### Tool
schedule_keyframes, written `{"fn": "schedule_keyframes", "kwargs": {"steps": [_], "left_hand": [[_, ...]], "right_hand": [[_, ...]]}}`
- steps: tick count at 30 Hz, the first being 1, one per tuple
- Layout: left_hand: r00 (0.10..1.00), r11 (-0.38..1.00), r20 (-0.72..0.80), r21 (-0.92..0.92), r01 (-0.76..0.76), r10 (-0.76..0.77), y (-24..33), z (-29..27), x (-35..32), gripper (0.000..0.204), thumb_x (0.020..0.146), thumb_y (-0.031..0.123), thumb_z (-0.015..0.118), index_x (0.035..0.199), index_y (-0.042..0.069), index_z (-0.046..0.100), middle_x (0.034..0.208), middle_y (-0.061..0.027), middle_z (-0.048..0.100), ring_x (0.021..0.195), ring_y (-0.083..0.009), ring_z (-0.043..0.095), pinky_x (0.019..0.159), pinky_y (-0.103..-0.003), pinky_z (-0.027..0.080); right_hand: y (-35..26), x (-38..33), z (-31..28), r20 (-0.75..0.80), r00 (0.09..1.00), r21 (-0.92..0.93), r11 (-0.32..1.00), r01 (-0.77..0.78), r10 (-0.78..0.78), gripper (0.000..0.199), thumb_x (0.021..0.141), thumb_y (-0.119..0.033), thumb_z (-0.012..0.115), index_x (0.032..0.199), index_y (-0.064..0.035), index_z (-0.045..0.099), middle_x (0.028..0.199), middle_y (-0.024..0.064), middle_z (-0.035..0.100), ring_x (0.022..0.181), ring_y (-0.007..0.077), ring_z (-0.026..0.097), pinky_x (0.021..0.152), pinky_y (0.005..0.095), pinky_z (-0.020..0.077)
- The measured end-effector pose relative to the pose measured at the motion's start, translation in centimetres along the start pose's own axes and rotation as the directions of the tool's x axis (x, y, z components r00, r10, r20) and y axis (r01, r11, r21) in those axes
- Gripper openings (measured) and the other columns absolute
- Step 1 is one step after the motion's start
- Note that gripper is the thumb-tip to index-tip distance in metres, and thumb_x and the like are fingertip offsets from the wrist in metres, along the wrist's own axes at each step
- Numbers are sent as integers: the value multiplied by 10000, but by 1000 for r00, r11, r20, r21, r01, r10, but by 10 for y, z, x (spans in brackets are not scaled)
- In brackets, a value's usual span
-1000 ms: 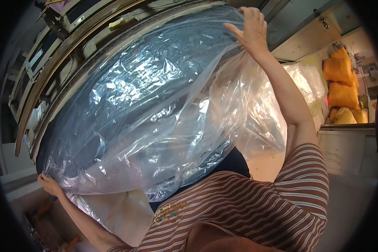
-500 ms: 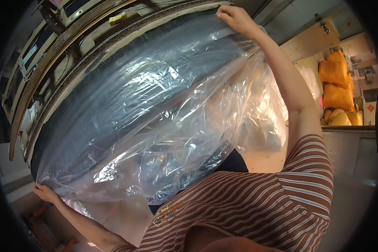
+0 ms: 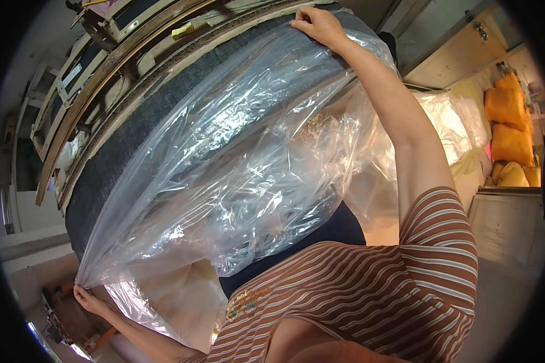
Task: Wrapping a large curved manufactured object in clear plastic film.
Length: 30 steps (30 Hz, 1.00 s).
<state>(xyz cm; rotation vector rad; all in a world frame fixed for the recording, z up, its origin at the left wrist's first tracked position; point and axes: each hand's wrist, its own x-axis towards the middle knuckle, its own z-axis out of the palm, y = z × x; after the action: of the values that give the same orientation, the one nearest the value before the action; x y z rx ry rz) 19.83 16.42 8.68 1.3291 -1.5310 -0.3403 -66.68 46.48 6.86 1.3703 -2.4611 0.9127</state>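
Observation:
A large sheet of clear plastic film (image 3: 248,151) is stretched between my two hands, wrinkled and shiny. It lies partly over a dark padded-looking surface (image 3: 124,139) and drapes down toward my body. My left hand (image 3: 92,300) pinches the film's gathered corner at the lower left, just off the near left end of the dark surface. At the far right my right hand (image 3: 322,28) has its fingers closed on the film's far edge, over the dark surface. Whatever lies under the film near my waist is partly blurred by reflections.
Beyond the dark surface runs a machine frame with a long curved rail (image 3: 97,85) and a small yellow block (image 3: 182,31). Orange bundles (image 3: 507,124) are stacked at the right, near a wooden panel (image 3: 460,51). More clear film (image 3: 454,118) lies beyond my right arm.
The film's far edge has drawn toward me on the left, baring more of the dark surface. My left hand has moved off that surface's end; my right has shifted slightly left. The view has shifted too.

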Motion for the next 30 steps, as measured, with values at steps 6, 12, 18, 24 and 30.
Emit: {"fn": "schedule_keyframes", "kwargs": {"steps": [6, 12, 18, 24, 30], "left_hand": [[984, 986, -68, -35, 166, -168, -12, 1, -21, 336, 901, 288, 553, 1101, 17, 555, 1055, -75, 583, 967, -141, 538, 805, -269, 438], [965, 874, -92, -452, 177, -244, 69, 75, 43, 292, 912, 189, 453, 1103, -17, 529, 1054, -100, 544, 930, -196, 520, 765, -322, 448], [948, 850, -9, 446, -281, 318, 9, 189, 67, 313, 885, 314, 503, 905, 17, 602, 817, -122, 621, 794, -252, 585, 754, -333, 439], [983, 904, 60, 386, -183, 174, 2, 221, 111, 328, 866, 334, 541, 938, 22, 611, 855, -123, 633, 794, -237, 591, 743, -324, 439], [991, 957, 73, 261, -126, 110, -14, 231, 144, 338, 849, 343, 573, 958, 29, 638, 868, -97, 642, 818, -189, 572, 769, -290, 426]], "right_hand": [[-4, 19, 10, -207, 929, -65, 952, 300, -307, 187, 790, -218, 586, 832, -36, 573, 774, 135, 556, 766, 323, 545, 691, 387, 443], [-51, 50, -70, -439, 876, 587, 802, 109, 201, 224, 922, -232, 447, 913, -25, 532, 779, 50, 525, 762, 118, 476, 694, 276, 416], [47, 47, 28, -426, 900, 61, 995, -74, 93, 258, 815, -332, 629, 877, -82, 642, 725, 65, 608, 668, 147, 552, 660, 271, 439], [43, 54, 19, -350, 901, 337, 932, -133, 256, 335, 758, -355, 670, 875, -41, 671, 781, 49, 661, 723, 125, 595, 691, 265, 453], [41, 68, 25, -377, 901, 183, 971, -153, 213, 358, 769, -385, 664, 826, -32, 658, 682, 29, 627, 631, 100, 550, 632, 251, 438]]}}
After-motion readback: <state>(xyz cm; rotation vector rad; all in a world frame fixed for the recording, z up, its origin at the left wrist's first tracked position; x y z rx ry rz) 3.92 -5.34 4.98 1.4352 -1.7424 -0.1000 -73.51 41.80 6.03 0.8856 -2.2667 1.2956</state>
